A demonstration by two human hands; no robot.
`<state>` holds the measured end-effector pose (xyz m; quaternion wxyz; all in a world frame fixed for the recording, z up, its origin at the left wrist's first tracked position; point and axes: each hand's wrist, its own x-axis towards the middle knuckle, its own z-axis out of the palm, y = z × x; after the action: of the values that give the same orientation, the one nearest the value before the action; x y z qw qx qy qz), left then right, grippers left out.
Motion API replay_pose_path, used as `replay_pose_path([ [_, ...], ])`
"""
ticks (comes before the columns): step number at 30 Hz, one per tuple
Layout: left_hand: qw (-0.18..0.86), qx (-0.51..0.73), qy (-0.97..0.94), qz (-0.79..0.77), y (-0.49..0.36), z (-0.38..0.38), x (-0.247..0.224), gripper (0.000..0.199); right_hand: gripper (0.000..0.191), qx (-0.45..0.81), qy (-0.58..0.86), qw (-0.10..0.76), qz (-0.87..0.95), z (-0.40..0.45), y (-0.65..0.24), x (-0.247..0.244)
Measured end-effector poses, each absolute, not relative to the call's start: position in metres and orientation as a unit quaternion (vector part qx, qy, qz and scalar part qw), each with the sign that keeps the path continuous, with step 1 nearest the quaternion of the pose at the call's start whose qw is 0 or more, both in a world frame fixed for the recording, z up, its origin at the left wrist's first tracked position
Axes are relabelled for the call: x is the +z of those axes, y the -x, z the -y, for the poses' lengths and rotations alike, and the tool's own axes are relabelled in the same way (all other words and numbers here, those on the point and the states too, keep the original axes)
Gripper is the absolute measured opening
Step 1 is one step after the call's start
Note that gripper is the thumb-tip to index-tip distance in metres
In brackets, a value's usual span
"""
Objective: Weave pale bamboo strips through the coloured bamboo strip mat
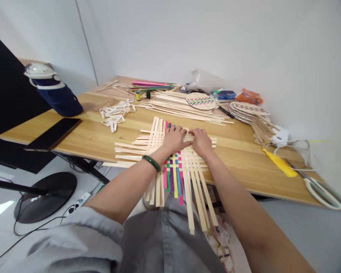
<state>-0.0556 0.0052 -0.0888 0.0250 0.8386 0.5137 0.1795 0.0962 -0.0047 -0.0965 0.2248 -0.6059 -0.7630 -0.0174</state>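
Note:
A half-woven mat of pale strips [156,142] lies at the table's front edge, with pink, green, purple, yellow and blue strips through its middle. Many strip ends hang over the edge toward my lap. My left hand [176,139], a green bangle on its wrist, rests on the upper middle of the weave with its fingers bent around some strips. Close beside it, my right hand [201,142] is on the upper right part, fingers curled onto the pale strips. The two hands nearly touch, and the strips under the fingertips are partly hidden.
Behind the mat lie loose pale strips [170,104], a round woven piece [201,101] and a stack of round pieces [244,112]. White ribbon [113,113], a phone [53,133] and a blue-covered bottle [57,93] are at left. Scissors [325,193] and a yellow tassel [281,163] lie at right.

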Motion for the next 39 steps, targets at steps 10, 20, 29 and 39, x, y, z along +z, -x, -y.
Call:
replay_pose_path([
  [10,0.024,0.180,-0.847,-0.500,0.053,-0.004,-0.090,0.048,0.040,-0.021,0.600,0.219,0.769,0.006,-0.095,-0.096],
  [20,-0.004,0.218,-0.790,-0.574,0.103,0.006,-0.071,0.036,0.043,-0.023,0.597,0.244,0.764,0.003,-0.098,-0.101],
  [29,-0.045,0.179,-0.782,-0.595,0.129,0.017,-0.087,0.052,0.042,-0.022,0.602,0.246,0.760,0.002,-0.098,-0.102],
  [39,-0.062,0.171,-0.776,-0.604,0.125,0.016,-0.085,0.062,0.046,-0.018,0.598,0.226,0.769,0.004,-0.097,-0.099],
])
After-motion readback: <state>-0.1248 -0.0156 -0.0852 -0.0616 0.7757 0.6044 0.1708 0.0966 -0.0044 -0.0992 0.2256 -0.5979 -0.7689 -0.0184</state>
